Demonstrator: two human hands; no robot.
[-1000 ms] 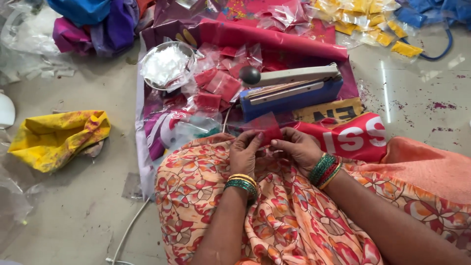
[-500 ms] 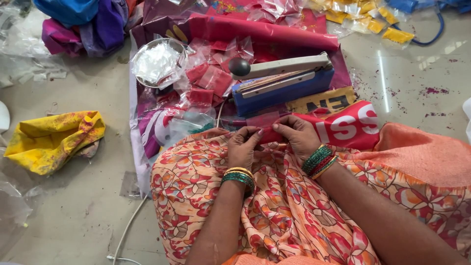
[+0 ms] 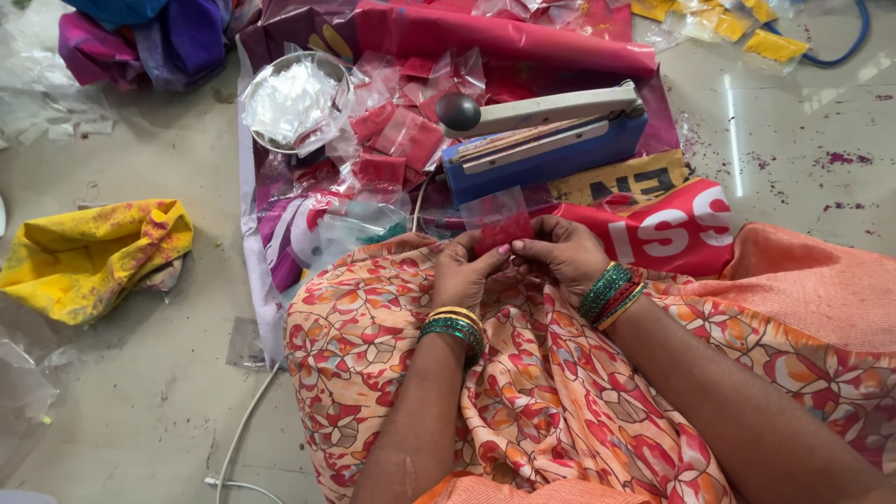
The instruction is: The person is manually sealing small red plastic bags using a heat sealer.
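both hands pinch a small red-filled pouch in front of a blue heat sealer

at the left edge of the frame a crumpled yellow cloth [image 3: 89,254] lies on the grey floor [image 3: 140,392], and a white cable [image 3: 245,439] trails along the lower left. in the upper left a round steel bowl [image 3: 291,98] holds clear plastic pouches; just right of it a scatter of filled red packets [image 3: 397,140] lies on a printed plastic sheet [image 3: 271,233].

at the centre, the left hand [image 3: 464,273] is closed, its fingers pinching the lower left of a small clear pouch [image 3: 499,222] with red powder in it. the pouch stands roughly upright, its long axis running bottom to top in the frame; its clear open end points up toward the sealer, the red-filled end sits down between the fingertips. the right hand [image 3: 562,252] is closed too, pinching the pouch's lower right edge, so the two hands meet on it above the person's floral-clothed lap.

just above the pouch lies the blue heat sealer [image 3: 551,140], its long axis running left to right and tilted slightly up to the right, its black knob [image 3: 458,112] at the left end. in the upper right, yellow packets [image 3: 747,28] lie on the floor.
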